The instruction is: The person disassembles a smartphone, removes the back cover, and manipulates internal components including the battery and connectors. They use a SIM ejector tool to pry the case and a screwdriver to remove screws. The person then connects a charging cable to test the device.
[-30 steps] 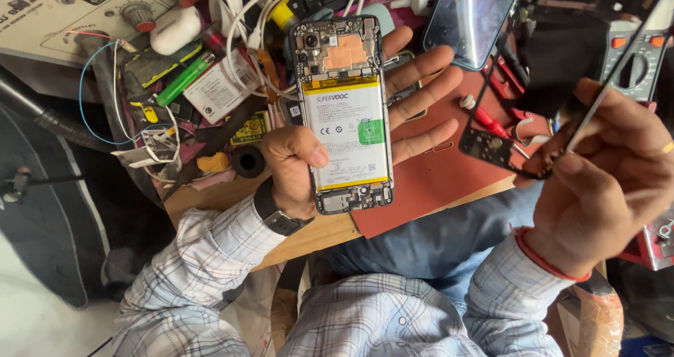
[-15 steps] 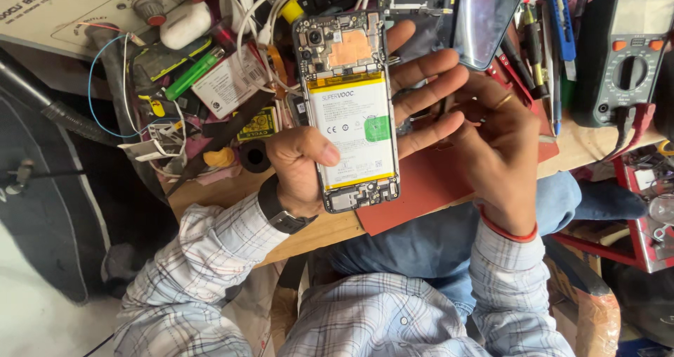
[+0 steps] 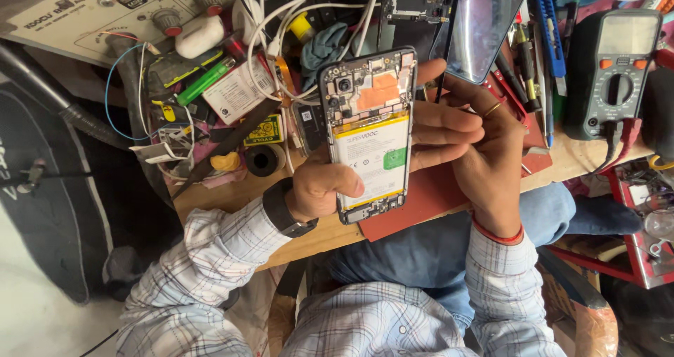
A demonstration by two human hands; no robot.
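My left hand (image 3: 319, 188) holds an opened smartphone (image 3: 368, 136) upright, back cover off, with the white battery and the boards showing. The thumb presses the battery's left edge and the fingers reach out from behind on the right. My right hand (image 3: 495, 160), with a ring and a red thread at the wrist, sits just right of those fingers, its back towards me. One of its fingertips touches the lower corner of a dark glossy panel (image 3: 484, 27) that leans above. What it grips is hidden.
A red mat (image 3: 428, 202) lies on the wooden bench under the hands. A grey multimeter (image 3: 618, 69) stands at the right and a beige bench unit (image 3: 91, 6) at the top left. White cables (image 3: 281, 20), a tape roll (image 3: 265, 160) and small parts crowd the left.
My right hand came in from the right, no longer holds the thin probe, and now rests beside the phone. The phone has tilted slightly in my left hand.
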